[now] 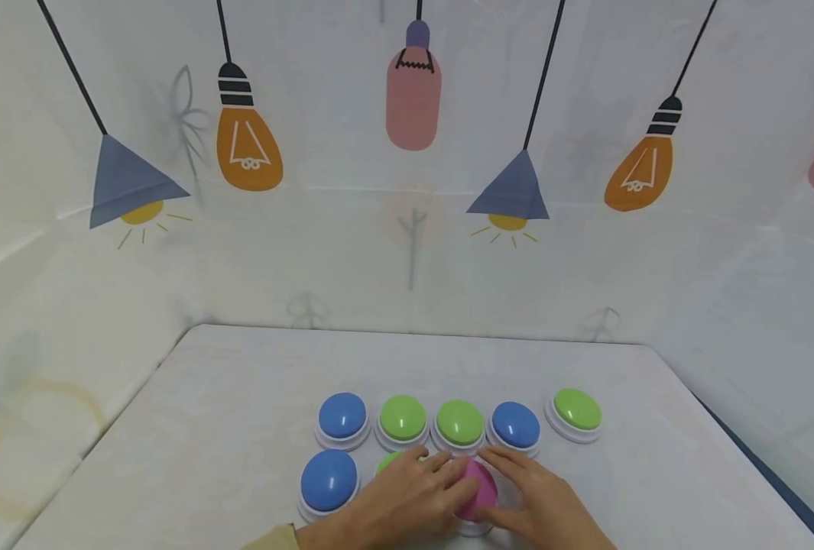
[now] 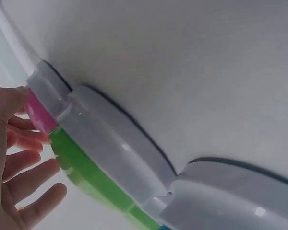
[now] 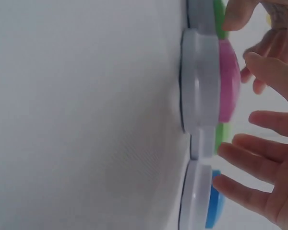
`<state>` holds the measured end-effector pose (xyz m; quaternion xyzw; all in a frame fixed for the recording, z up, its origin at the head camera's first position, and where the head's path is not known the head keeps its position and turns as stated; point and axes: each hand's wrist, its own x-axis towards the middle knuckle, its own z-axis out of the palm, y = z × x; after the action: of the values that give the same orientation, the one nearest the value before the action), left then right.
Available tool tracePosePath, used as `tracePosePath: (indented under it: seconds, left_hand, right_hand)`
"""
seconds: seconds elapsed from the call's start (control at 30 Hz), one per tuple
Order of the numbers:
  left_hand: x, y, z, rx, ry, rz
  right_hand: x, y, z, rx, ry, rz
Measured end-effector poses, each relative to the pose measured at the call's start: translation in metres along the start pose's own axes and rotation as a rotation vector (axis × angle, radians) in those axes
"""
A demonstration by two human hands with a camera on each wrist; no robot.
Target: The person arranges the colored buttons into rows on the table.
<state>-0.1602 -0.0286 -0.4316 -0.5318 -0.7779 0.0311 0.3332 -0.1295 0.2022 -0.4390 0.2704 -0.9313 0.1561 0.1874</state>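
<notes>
A pink domed push button [image 1: 484, 489] on a white round base stands in the front row, partly covered by both hands. My left hand [image 1: 413, 496] reaches over from the left, fingers loosely extended beside the pink dome. It partly hides a green button [image 1: 387, 461]. On the other side my right hand [image 1: 544, 500] spreads thumb and fingers around the pink button. In the right wrist view, those fingers look straight and the pink dome [image 3: 229, 81] shows between the two hands. Whether any fingertip touches it, I cannot tell.
Behind the hands runs a row of buttons: blue [image 1: 342, 415], green [image 1: 403, 417], green [image 1: 459, 422] and blue [image 1: 515, 425]. Another green button [image 1: 577, 409] sits apart at the right. A blue button [image 1: 329, 480] stands front left. A lamp-patterned cloth [image 1: 351, 252] hangs behind the white table [image 1: 241, 397].
</notes>
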Motion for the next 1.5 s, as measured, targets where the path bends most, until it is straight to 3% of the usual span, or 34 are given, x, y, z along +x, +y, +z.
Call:
tracePosePath:
  seconds: [0.17, 0.33, 0.57, 0.8, 1.03, 1.2, 1.5]
  left_hand:
    - [0.011, -0.005, -0.007, -0.086, -0.054, -0.063]
    - [0.025, -0.007, -0.012, -0.196, -0.176, -0.14]
    - [0.048, -0.011, -0.006, -0.274, -0.146, -0.195]
    - [0.078, -0.018, 0.005, -0.394, -0.208, -0.266]
    - [0.11, -0.022, 0.016, -0.398, -0.249, -0.327]
    - [0.126, -0.022, 0.025, -0.387, -0.302, -0.351]
    - [0.157, -0.013, 0.052, -0.381, -0.381, -0.359]
  right_hand:
    - [-0.001, 0.009, -0.013, 0.013, 0.034, 0.061]
    - [-0.001, 0.018, -0.026, 0.06, 0.053, 0.144]
    - [0.001, 0.041, -0.04, 0.068, 0.118, 0.099]
    - [0.006, 0.067, -0.049, 0.113, 0.111, 0.182]
    - [0.008, 0.1, -0.047, 0.133, 0.169, 0.23]
    - [0.006, 0.122, -0.043, 0.167, 0.129, 0.309]
    - [-0.001, 0.152, -0.032, 0.245, -0.051, 0.51]
